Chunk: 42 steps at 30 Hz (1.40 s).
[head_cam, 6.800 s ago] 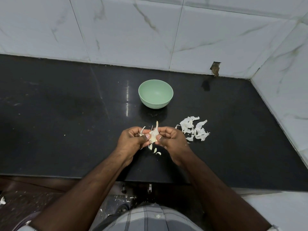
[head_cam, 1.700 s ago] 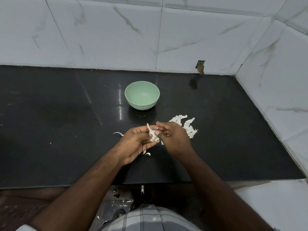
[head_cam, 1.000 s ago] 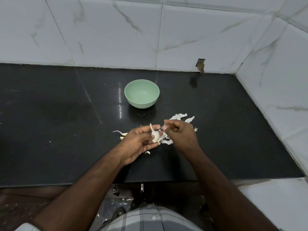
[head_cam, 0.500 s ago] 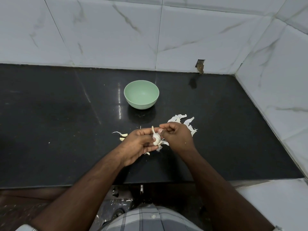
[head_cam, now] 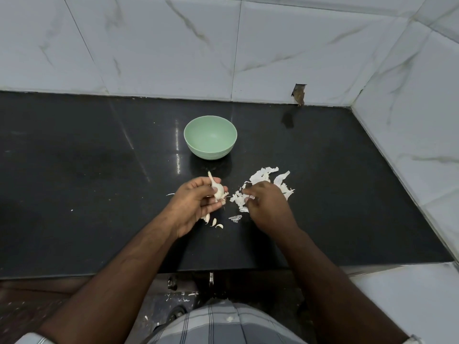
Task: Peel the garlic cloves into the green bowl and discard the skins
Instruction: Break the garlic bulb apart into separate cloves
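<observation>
Looking down from the head view: left hand (head_cam: pixel 196 204) grips a garlic bulb (head_cam: pixel 217 191), fingers and thumb curled round it, its thin stem pointing up and away; bulb held just above the black counter (head_cam: pixel 87 194). Right hand (head_cam: pixel 267 207) just beside, fingers curled down onto a strip of skin (head_cam: pixel 238 200), pinching it by the look of it, though the fingertips partly hide the contact. Pile of skins (head_cam: pixel 267 175) lies on the counter beyond and right of that hand. Three small cloves (head_cam: pixel 214 222) on the counter below the left hand. Green bowl (head_cam: pixel 210 137) stands upright farther back, apart from both hands, nothing showing inside. White marble tiles (head_cam: pixel 173 45) behind
</observation>
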Each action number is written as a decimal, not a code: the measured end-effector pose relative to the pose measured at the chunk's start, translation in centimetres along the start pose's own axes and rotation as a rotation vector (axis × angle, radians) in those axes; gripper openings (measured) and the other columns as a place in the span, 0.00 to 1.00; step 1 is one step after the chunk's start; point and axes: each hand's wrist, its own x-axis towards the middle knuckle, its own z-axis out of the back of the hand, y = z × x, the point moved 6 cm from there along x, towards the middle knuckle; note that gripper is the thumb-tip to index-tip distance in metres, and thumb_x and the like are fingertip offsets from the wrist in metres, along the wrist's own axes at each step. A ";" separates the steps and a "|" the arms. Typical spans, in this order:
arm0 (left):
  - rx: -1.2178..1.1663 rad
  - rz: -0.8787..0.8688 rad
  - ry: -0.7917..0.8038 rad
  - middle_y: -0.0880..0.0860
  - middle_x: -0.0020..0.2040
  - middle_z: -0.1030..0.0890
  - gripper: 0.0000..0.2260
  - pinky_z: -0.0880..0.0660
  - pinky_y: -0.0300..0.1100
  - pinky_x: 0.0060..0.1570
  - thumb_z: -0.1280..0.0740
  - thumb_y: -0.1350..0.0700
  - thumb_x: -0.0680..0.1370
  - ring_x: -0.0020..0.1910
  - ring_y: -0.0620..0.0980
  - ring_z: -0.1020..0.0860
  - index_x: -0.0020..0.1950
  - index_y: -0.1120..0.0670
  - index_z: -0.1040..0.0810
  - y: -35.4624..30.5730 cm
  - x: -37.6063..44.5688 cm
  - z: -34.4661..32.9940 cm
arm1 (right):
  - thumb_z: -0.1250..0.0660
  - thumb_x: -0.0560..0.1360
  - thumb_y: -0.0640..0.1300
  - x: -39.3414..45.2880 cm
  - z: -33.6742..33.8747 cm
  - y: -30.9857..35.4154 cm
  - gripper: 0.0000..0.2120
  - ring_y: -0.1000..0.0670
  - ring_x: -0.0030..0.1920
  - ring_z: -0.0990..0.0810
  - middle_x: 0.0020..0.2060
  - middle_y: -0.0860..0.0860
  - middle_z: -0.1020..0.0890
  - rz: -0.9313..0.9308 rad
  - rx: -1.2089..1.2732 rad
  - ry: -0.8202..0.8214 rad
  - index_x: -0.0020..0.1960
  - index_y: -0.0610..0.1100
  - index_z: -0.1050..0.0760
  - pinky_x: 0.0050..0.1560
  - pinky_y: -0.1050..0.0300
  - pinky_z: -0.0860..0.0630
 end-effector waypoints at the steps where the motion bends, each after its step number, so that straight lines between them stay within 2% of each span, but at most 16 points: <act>1: -0.020 -0.005 -0.027 0.63 0.57 0.16 0.10 0.17 0.42 0.45 0.38 0.67 0.81 0.48 0.55 0.18 0.59 0.61 0.21 -0.2 0.1 0.4 | 0.32 0.76 0.40 -0.3 -0.4 0.1 0.10 0.46 0.53 0.22 0.49 0.47 0.19 0.007 -0.004 0.006 0.55 0.46 0.16 0.57 0.54 0.29; 4: -0.061 -0.008 -0.056 0.63 0.56 0.16 0.10 0.17 0.42 0.46 0.38 0.67 0.81 0.48 0.55 0.17 0.59 0.62 0.21 -0.3 0.2 1.1 | 0.31 0.76 0.49 -1.2 -2.6 0.7 0.06 0.51 0.46 0.24 0.42 0.53 0.24 0.041 0.006 0.207 0.50 0.52 0.16 0.47 0.56 0.29; 6: -0.080 -0.001 -0.054 0.63 0.54 0.17 0.10 0.17 0.42 0.46 0.38 0.68 0.80 0.49 0.56 0.18 0.59 0.62 0.21 -0.1 0.2 1.1 | 0.33 0.77 0.49 -1.5 -3.7 0.7 0.07 0.51 0.48 0.24 0.42 0.53 0.25 0.071 -0.090 0.319 0.48 0.49 0.17 0.46 0.56 0.28; 8: -0.087 0.011 -0.046 0.62 0.53 0.17 0.11 0.17 0.42 0.48 0.38 0.68 0.80 0.48 0.55 0.18 0.59 0.62 0.20 0.2 0.1 1.2 | 0.38 0.79 0.46 -1.1 -3.3 -0.2 0.09 0.48 0.50 0.23 0.44 0.51 0.27 0.024 -0.211 0.260 0.45 0.46 0.21 0.45 0.54 0.27; 11: -0.087 0.017 -0.032 0.60 0.51 0.17 0.10 0.17 0.43 0.51 0.36 0.67 0.80 0.48 0.55 0.18 0.58 0.60 0.19 0.4 0.0 1.7 | 0.40 0.79 0.43 -0.3 -1.6 -0.9 0.12 0.44 0.52 0.22 0.50 0.48 0.25 -0.061 -0.249 0.097 0.57 0.47 0.20 0.48 0.51 0.24; 13: -0.093 0.014 -0.031 0.59 0.50 0.17 0.10 0.17 0.42 0.50 0.36 0.67 0.80 0.47 0.54 0.19 0.59 0.60 0.19 0.4 0.0 1.8 | 0.40 0.79 0.44 -0.1 -2.0 0.3 0.15 0.44 0.54 0.22 0.52 0.48 0.23 0.011 -0.198 0.141 0.63 0.51 0.21 0.50 0.51 0.23; 16: -0.101 0.009 -0.027 0.59 0.51 0.16 0.10 0.17 0.41 0.48 0.35 0.67 0.80 0.49 0.54 0.18 0.59 0.60 0.19 0.2 0.0 1.6 | 0.42 0.81 0.47 -0.8 -3.9 2.0 0.17 0.44 0.56 0.22 0.54 0.48 0.23 0.079 -0.230 0.305 0.68 0.55 0.26 0.52 0.50 0.23; 20: -0.104 0.000 -0.004 0.61 0.55 0.16 0.11 0.18 0.41 0.49 0.35 0.67 0.80 0.52 0.56 0.17 0.61 0.62 0.20 0.0 -0.2 1.8 | 0.43 0.81 0.50 -0.1 -2.9 0.5 0.13 0.44 0.54 0.21 0.51 0.49 0.23 -0.058 -0.315 0.202 0.57 0.49 0.23 0.51 0.50 0.24; 22: -0.105 -0.006 0.010 0.60 0.58 0.16 0.12 0.18 0.40 0.50 0.35 0.68 0.80 0.55 0.56 0.17 0.62 0.62 0.21 0.0 -0.3 1.9 | 0.40 0.81 0.49 0.5 -1.6 0.2 0.12 0.47 0.53 0.21 0.51 0.49 0.21 -0.096 -0.145 0.112 0.58 0.49 0.20 0.53 0.52 0.25; 24: -0.111 -0.011 0.034 0.60 0.58 0.16 0.12 0.18 0.41 0.50 0.36 0.69 0.80 0.54 0.54 0.17 0.62 0.63 0.21 0.1 -0.2 1.8 | 0.33 0.79 0.48 0.9 -0.8 1.3 0.12 0.53 0.49 0.21 0.50 0.50 0.19 -0.081 0.148 0.042 0.60 0.49 0.18 0.54 0.58 0.27; 26: -0.106 -0.015 0.083 0.60 0.56 0.16 0.13 0.18 0.40 0.50 0.38 0.70 0.80 0.53 0.52 0.16 0.62 0.63 0.21 0.1 -0.3 1.3 | 0.29 0.77 0.48 1.2 -0.9 2.9 0.15 0.61 0.45 0.21 0.51 0.52 0.19 -0.053 0.345 0.080 0.63 0.48 0.20 0.52 0.68 0.27; 29: -0.068 -0.024 0.133 0.58 0.53 0.15 0.14 0.19 0.39 0.49 0.39 0.72 0.80 0.51 0.49 0.16 0.62 0.63 0.21 0.1 -0.4 0.5 | 0.27 0.75 0.47 1.2 -1.8 4.3 0.17 0.61 0.42 0.20 0.50 0.54 0.21 -0.050 0.419 0.133 0.63 0.50 0.20 0.49 0.72 0.26; 31: -0.041 -0.051 0.108 0.56 0.48 0.14 0.12 0.19 0.38 0.48 0.39 0.72 0.80 0.48 0.47 0.15 0.59 0.63 0.20 0.0 -0.4 0.4 | 0.25 0.73 0.44 1.1 -1.9 4.2 0.14 0.59 0.42 0.19 0.48 0.54 0.20 -0.083 0.476 0.071 0.58 0.48 0.17 0.48 0.69 0.24; 33: -0.021 -0.082 0.068 0.56 0.46 0.14 0.11 0.19 0.38 0.46 0.38 0.72 0.80 0.45 0.46 0.15 0.56 0.62 0.19 0.0 -0.4 0.3 | 0.24 0.71 0.40 1.1 -2.1 3.9 0.10 0.55 0.43 0.17 0.44 0.53 0.16 -0.127 0.560 0.031 0.51 0.48 0.16 0.50 0.58 0.20; 35: -0.003 -0.103 0.035 0.55 0.44 0.13 0.11 0.19 0.37 0.45 0.38 0.71 0.80 0.44 0.45 0.15 0.53 0.60 0.19 0.1 -0.4 0.3 | 0.23 0.70 0.38 1.1 -2.4 3.7 0.10 0.53 0.41 0.16 0.40 0.52 0.15 -0.164 0.624 0.037 0.46 0.51 0.17 0.50 0.51 0.18; 42: -0.009 -0.117 -0.023 0.56 0.44 0.14 0.10 0.18 0.38 0.45 0.37 0.72 0.79 0.44 0.46 0.16 0.54 0.61 0.19 0.6 -0.2 0.3 | 0.21 0.67 0.37 1.2 -2.7 3.3 0.12 0.54 0.38 0.22 0.38 0.48 0.17 -0.193 0.674 0.019 0.42 0.51 0.20 0.48 0.51 0.20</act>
